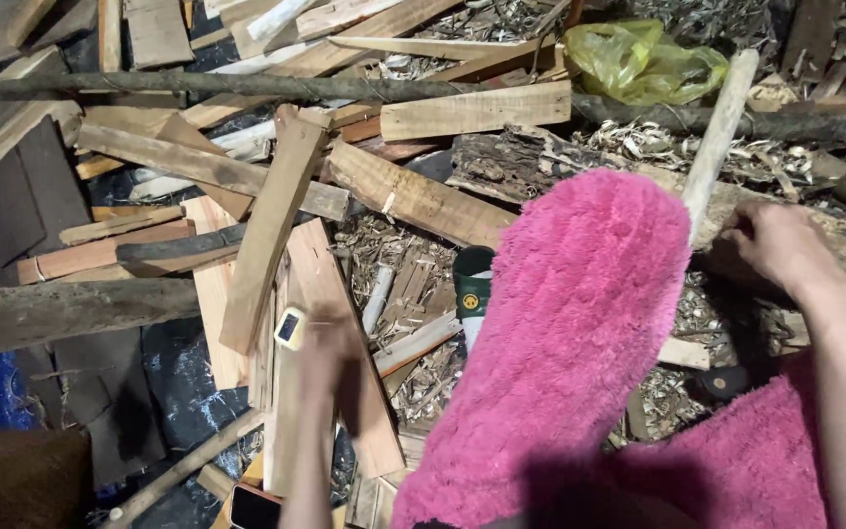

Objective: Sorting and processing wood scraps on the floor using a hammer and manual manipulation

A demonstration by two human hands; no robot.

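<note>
The left hand (pixel 330 348) is closed around a flat, pale plank (pixel 320 294), smooth-sawn and reddish at its edges, which runs from about 6 o'clock up toward 12 o'clock over the scrap heap. The right hand (pixel 771 245), at 3 o'clock, is curled into a grip at the foot of a round, pale wooden handle (pixel 720 132) that slants up toward 1 o'clock. Between the two lies a shaggy pink fleece leg (pixel 580 333), thick and tufted. Outward from the hands, rough offcut boards (pixel 477 110) cross one another at every angle over curled wood shavings (pixel 394 255). A dark barky branch (pixel 149 85) spans the top, and a crumpled yellow plastic bag (pixel 643 59) sits at 1 o'clock
</note>
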